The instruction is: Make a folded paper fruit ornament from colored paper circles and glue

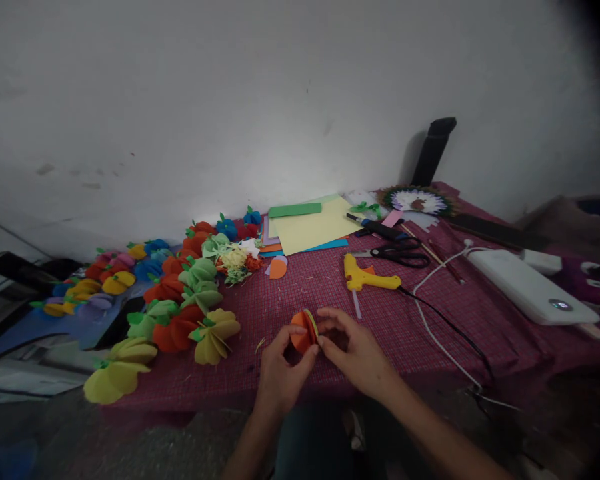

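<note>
Both of my hands meet over the front of a table covered in red checked cloth (pixel 300 300). My left hand (pixel 280 373) and my right hand (pixel 355 350) pinch a small stack of folded orange paper discs (pixel 303 330) between thumbs and fingertips. The stack has a thin yellow-green edge on its right side. A yellow glue gun (pixel 367 277) lies just beyond my right hand, its black cord trailing to the right.
Several finished paper fruits in yellow, orange, green, blue and purple (pixel 180 300) lie in rows at the left. Coloured paper sheets (pixel 310 227), black scissors (pixel 395 253), a white power bank (pixel 530 287) with a white cable and a round paper ornament (pixel 415 200) lie further back. A white wall stands behind.
</note>
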`<state>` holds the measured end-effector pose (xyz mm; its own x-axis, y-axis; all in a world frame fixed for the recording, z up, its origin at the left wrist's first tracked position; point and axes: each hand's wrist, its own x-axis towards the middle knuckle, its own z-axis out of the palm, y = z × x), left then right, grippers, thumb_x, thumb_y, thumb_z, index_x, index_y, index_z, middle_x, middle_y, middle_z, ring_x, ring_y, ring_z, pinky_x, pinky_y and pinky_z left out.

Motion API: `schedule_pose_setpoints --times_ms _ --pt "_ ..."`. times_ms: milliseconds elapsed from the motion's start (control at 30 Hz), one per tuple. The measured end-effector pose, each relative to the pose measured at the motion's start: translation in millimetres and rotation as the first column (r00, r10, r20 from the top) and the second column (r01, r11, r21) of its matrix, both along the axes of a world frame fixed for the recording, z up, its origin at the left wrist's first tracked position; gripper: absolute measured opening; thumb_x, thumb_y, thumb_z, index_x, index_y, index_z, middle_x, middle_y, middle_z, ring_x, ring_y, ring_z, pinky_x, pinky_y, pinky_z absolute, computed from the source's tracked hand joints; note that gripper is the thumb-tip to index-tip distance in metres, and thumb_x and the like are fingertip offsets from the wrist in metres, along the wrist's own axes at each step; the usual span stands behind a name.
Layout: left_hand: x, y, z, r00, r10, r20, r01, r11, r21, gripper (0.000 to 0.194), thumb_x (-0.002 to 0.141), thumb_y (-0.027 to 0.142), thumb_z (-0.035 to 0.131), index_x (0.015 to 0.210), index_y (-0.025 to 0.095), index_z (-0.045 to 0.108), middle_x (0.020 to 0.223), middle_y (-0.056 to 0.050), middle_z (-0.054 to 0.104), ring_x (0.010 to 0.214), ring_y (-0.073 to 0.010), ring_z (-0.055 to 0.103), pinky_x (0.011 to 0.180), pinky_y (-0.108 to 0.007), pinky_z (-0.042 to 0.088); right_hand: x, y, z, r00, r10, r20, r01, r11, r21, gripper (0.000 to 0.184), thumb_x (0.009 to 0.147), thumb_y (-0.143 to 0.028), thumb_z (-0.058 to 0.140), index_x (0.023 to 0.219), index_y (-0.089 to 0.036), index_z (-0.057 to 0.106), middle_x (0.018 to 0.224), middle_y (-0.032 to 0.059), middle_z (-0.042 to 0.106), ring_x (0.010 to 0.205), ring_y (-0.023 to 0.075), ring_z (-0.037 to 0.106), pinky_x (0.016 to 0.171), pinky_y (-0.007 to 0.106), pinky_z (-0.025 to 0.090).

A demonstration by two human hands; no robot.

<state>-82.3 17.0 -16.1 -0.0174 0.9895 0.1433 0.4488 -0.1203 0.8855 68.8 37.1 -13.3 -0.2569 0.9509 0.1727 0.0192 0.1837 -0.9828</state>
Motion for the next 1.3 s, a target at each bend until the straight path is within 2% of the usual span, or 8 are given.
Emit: schedule_pose_setpoints --times_ms 233,367,567,700,900,1100,1300 --pt "0 0 4.0 1.0 -0.005 -0.03 0.006 1.0 0.013 0.016 0.077 0.026 0.054 0.091 0.019 0.055 0.074 0.002 0.059 0.068 -0.0116 0.053 0.063 -0.022 0.041 -1 0 2.3 1.0 -0.016 0.011 0.016 1.0 0.006 0.032 0.08 -0.014 0.049 0.11 -0.023 0.047 0.094 0.0023 0.066 0.089 0.0143 0.063 0.081 0.031 0.05" --pt "5 -3 8.4 0.986 0.056 -0.154 -0.05 0.998 0.045 0.014 0.076 0.026 0.053 0.087 0.019 0.057 0.067 0.003 0.059 0.058 -0.0108 0.052 0.057 -0.021 0.039 -1 -1 6.0 0.995 -0.047 0.092 0.043 0.998 0.041 0.032 0.079 -0.013 0.049 0.109 -0.024 0.047 0.093 0.0018 0.066 0.088 0.0148 0.064 0.081 0.032 0.05" --pt "11 -5 12.0 0.939 0.151 -0.311 -0.129 0.988 0.091 0.013 0.078 0.027 0.05 0.086 0.02 0.058 0.068 0.002 0.062 0.059 -0.0124 0.057 0.061 -0.024 0.042 -3 -2 5.6 0.96 -0.118 0.252 0.096 0.991 0.096 0.034 0.078 -0.014 0.05 0.111 -0.024 0.048 0.089 0.0011 0.067 0.082 0.0163 0.064 0.075 0.032 0.05" --pt "11 -3 9.0 0.934 0.175 -0.31 -0.153 0.984 0.095 0.01 0.079 0.026 0.049 0.082 0.02 0.057 0.065 0.003 0.061 0.058 -0.0122 0.058 0.058 -0.023 0.042 -4 -2 4.9 0.956 -0.13 0.261 0.11 0.99 0.093 0.032 0.079 -0.016 0.05 0.11 -0.024 0.049 0.089 0.0015 0.068 0.081 0.0168 0.064 0.075 0.033 0.05" --pt "10 -4 7.1 0.945 0.14 -0.294 -0.129 0.99 0.059 0.013 0.082 0.03 0.047 0.082 0.021 0.057 0.068 0.003 0.063 0.06 -0.0129 0.059 0.061 -0.024 0.042 -5 1 4.9 0.954 -0.158 0.255 0.139 0.986 0.088 0.037 0.076 -0.023 0.059 0.111 -0.025 0.051 0.1 0.0044 0.066 0.091 0.02 0.063 0.08 0.035 0.049" --pt "9 -4 6.0 0.949 0.159 -0.272 -0.138 0.986 0.097 0.015 0.081 0.031 0.049 0.077 0.02 0.057 0.065 0.003 0.062 0.056 -0.0119 0.057 0.057 -0.022 0.041 -4 1 4.2 0.95 -0.154 0.271 0.132 0.986 0.098 0.035 0.08 -0.019 0.052 0.114 -0.026 0.05 0.096 0.004 0.068 0.09 0.0201 0.064 0.081 0.036 0.05" --pt "11 -3 7.9 0.948 0.165 -0.272 -0.145 0.985 0.093 0.018 0.081 0.032 0.049 0.089 0.021 0.061 0.071 0.001 0.067 0.062 -0.0136 0.061 0.062 -0.024 0.045 -5 -1 8.2 0.933 -0.156 0.323 0.121 0.985 0.126 0.036 0.081 -0.018 0.05 0.116 -0.026 0.048 0.097 0.0041 0.068 0.09 0.021 0.065 0.08 0.036 0.05"
